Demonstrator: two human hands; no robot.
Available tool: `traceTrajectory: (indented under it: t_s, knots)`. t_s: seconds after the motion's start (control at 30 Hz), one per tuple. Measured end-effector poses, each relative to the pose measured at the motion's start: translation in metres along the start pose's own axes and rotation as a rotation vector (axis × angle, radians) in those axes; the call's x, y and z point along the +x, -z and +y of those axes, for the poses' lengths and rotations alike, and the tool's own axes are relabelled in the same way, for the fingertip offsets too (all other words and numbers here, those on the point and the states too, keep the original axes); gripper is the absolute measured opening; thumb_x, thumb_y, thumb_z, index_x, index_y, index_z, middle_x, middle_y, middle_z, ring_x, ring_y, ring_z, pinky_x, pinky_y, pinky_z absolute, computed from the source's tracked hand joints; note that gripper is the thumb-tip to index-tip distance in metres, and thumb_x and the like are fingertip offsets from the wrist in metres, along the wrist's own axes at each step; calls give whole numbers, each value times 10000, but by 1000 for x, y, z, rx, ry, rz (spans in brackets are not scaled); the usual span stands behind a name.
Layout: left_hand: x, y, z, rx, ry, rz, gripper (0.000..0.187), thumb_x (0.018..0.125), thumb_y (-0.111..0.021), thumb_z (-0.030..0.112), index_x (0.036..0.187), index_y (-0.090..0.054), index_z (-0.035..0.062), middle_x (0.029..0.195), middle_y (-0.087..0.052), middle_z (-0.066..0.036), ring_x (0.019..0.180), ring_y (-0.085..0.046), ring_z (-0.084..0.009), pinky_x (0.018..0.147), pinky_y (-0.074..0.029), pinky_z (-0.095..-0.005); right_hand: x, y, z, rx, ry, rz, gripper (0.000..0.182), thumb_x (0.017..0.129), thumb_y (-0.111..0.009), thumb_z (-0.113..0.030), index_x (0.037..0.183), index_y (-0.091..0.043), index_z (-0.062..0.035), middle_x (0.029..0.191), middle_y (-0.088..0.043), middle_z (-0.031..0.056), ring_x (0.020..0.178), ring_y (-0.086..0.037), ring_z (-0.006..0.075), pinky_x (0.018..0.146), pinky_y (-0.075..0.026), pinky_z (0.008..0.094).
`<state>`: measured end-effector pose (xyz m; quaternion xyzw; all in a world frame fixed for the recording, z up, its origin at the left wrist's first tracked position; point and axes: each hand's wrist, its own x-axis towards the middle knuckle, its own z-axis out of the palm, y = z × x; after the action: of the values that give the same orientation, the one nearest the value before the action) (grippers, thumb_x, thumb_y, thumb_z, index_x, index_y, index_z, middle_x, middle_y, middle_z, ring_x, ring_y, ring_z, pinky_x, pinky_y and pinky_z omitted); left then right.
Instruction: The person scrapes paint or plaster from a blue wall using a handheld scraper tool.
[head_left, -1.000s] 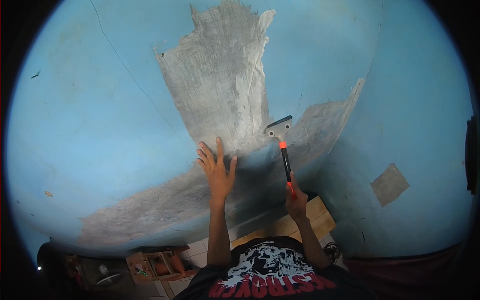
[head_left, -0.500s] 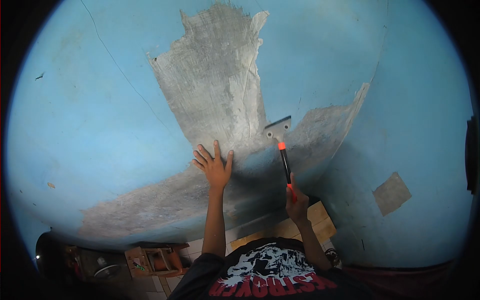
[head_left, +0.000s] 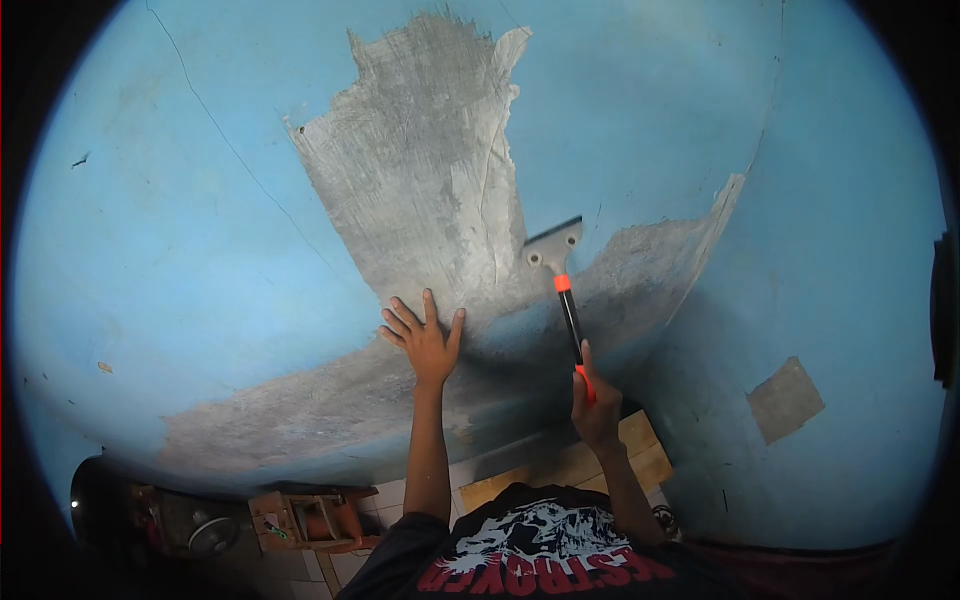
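My left hand (head_left: pixel 430 345) lies spread against the wall, fingers apart, at the lower end of a bare grey plaster patch (head_left: pixel 400 170). Wrapped round the black and orange handle of a wide-bladed scraper (head_left: pixel 567 310) is my right hand (head_left: pixel 597 410). The scraper points up the wall, its blade tilted and lying at the blue paint (head_left: pixel 640 130) just right of the bare patch. More bare plaster (head_left: pixel 655 250) shows to the right of the blade. Ragged pale edges of paint border the tall patch on its right side.
The side wall (head_left: pixel 850 300) meets this one at a corner on the right and carries a small grey patch (head_left: pixel 787 400). Below on the tiled floor are a wooden stool-like piece (head_left: pixel 310 520), a round metallic thing (head_left: pixel 212 535) and a yellowish board (head_left: pixel 640 450).
The scraper blade has shifted slightly up the wall, with my right hand still round its handle. My left hand stays flat in the same spot while the view tilts a little.
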<state>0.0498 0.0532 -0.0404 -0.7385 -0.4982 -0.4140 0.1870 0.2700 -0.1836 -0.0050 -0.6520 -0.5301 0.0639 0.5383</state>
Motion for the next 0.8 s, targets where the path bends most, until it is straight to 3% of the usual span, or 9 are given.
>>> traceTrajectory:
  t_s: [0.03,0.1,0.13,0.2,0.47,0.53,0.6,0.7,0.8]
  knots:
    - [-1,4,1,2,4,-7,782,965,-601,596,1566,-418,130,1662,87,-334,1511,174,-542,1118,135,-735,4,3,-6,8,-60,-39,497,1034,-588,-116,1519,-487,-83,947,-714,215,658,-658,226,680,-534,306]
    - [1,6,2,14,9,-58,888,973,-589,607,1640,-231,143,1655,148,-328,1503,217,-534,1120,146,-723,7,4,-3,40,-20,-20,502,1033,-589,-114,1523,-482,-84,898,-696,200,642,-641,222,668,-524,302]
    - [1,6,3,12,11,-61,888,973,-589,607,1640,-231,143,1655,148,-328,1503,217,-534,1120,146,-723,6,5,0,73,21,5,508,1032,-590,-112,1526,-477,-84,849,-679,186,627,-624,218,656,-515,298]
    - [1,5,3,-23,34,-45,794,963,-600,604,1567,-416,122,1656,89,-348,1509,171,-549,1116,131,-739,-7,6,15,13,-3,-19,506,1032,-587,-107,1525,-477,-75,850,-677,186,630,-623,209,653,-513,296]
    - [2,7,2,-6,10,-48,791,964,-607,595,1562,-422,111,1654,97,-349,1506,194,-542,1115,133,-739,-2,6,-3,-18,-88,-33,500,1034,-578,-97,1524,-476,-77,867,-669,207,667,-656,211,664,-513,292]
    - [2,8,2,-9,7,-48,793,964,-609,594,1564,-418,112,1655,100,-347,1506,198,-540,1114,133,-739,-1,7,-1,49,0,25,504,1032,-580,-97,1525,-475,-77,804,-630,194,648,-643,212,650,-500,292]
    - [3,9,2,77,-64,-13,894,974,-591,604,1630,-247,103,1646,154,-346,1497,241,-527,1115,171,-713,-10,8,9,38,-31,-12,504,1031,-582,-96,1523,-475,-72,793,-621,190,639,-627,203,647,-498,291]
    - [2,8,2,0,-8,-37,795,969,-605,587,1573,-400,112,1654,106,-346,1504,193,-549,1112,132,-741,-17,-2,17,37,-10,-5,505,1031,-585,-95,1523,-476,-68,746,-575,166,615,-568,183,635,-489,290]
    - [1,6,1,3,-5,-39,791,970,-606,584,1573,-401,115,1655,113,-342,1507,203,-536,1112,136,-740,-2,2,2,46,0,13,503,1035,-581,-104,1525,-475,-72,720,-549,151,601,-540,174,627,-482,291]
